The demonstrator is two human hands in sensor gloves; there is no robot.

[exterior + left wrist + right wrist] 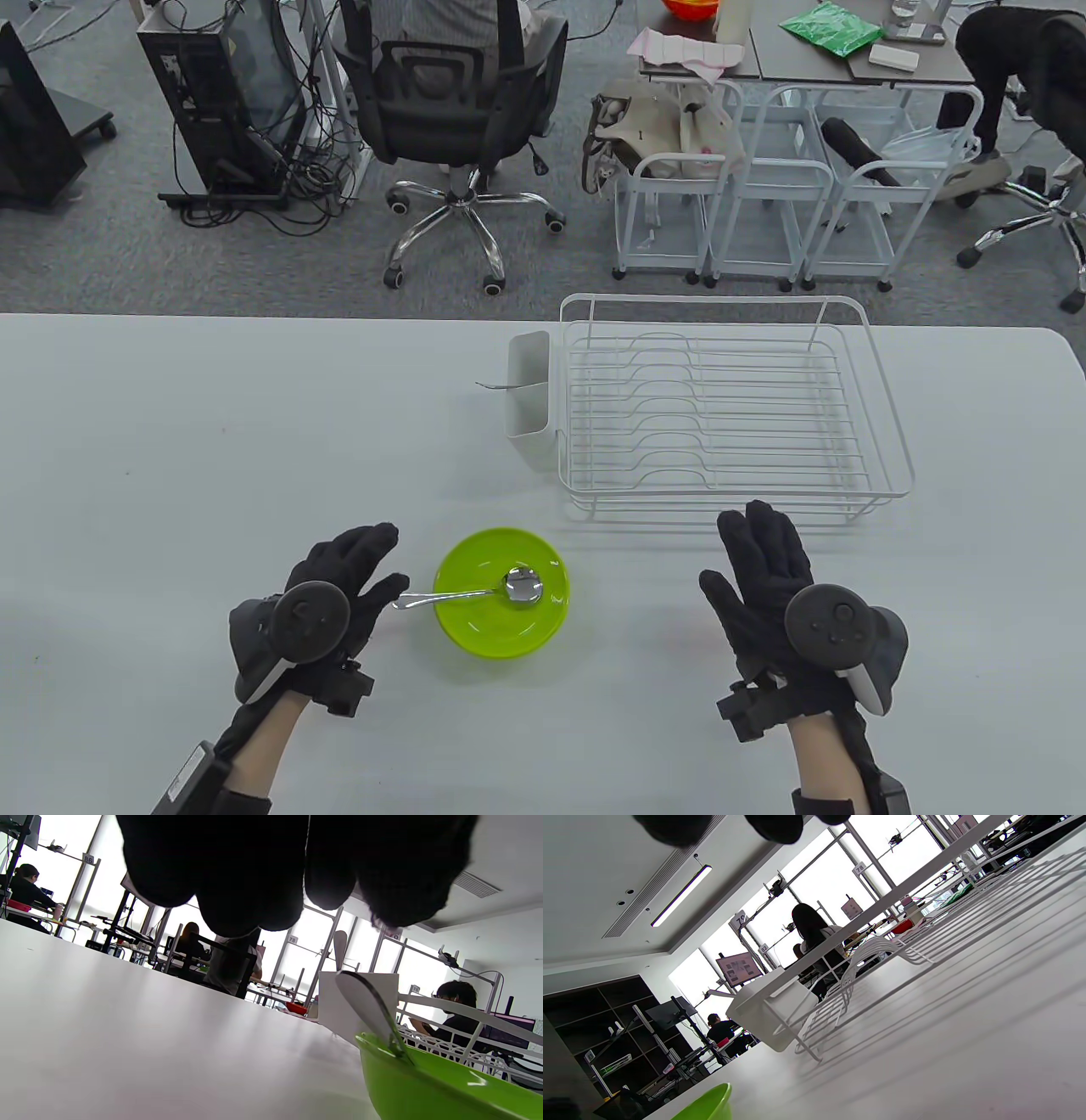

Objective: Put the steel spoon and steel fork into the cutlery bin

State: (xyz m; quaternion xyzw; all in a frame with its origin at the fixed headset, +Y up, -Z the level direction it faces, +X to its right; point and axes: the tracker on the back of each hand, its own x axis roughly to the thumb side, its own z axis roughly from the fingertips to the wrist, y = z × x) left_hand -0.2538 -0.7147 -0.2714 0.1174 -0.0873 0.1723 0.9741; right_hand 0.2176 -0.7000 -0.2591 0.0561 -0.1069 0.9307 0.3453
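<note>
The steel spoon (475,592) lies in a lime-green bowl (475,632), with its handle sticking out over the left rim. My left hand (392,560) is open just left of the bowl. Its thumb is at the handle's end; I cannot tell whether it touches. In the left wrist view the spoon handle (369,1010) rises from the bowl rim (424,1069) below my fingertips (237,878). The steel fork (496,386) sticks out leftward from the white cutlery bin (530,407). My right hand (734,552) is open and empty in front of the dish rack.
A white wire dish rack (848,492) stands at the back right with the bin hung on its left side; it also shows in the right wrist view (874,955). The table's far edge lies just behind the rack.
</note>
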